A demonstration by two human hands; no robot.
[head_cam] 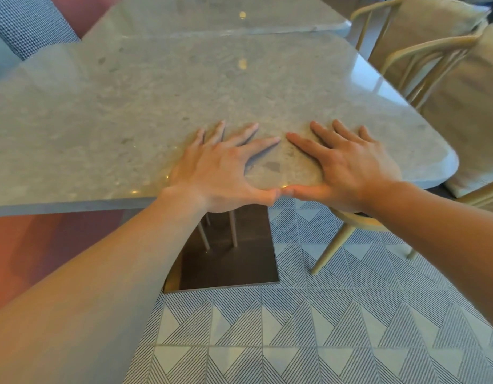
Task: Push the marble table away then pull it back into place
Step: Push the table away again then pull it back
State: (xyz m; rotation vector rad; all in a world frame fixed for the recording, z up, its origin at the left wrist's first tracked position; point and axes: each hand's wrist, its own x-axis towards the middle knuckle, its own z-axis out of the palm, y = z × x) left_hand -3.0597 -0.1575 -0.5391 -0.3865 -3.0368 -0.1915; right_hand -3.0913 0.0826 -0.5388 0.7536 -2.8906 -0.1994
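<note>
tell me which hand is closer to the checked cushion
Left. The left hand lies flat on the table, on the side toward the cushion; the right hand lies flat beside it, farther away, thumbs touching.

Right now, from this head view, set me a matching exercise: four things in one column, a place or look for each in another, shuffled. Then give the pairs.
1. left hand
2. wooden chair
3. floor tiles
4. table base

A. striped triangles
B. dark plate under the tabletop
C. flat on the marble table, fingers spread
D. by the table's right edge

Pairs: 1-C, 2-D, 3-A, 4-B
</note>
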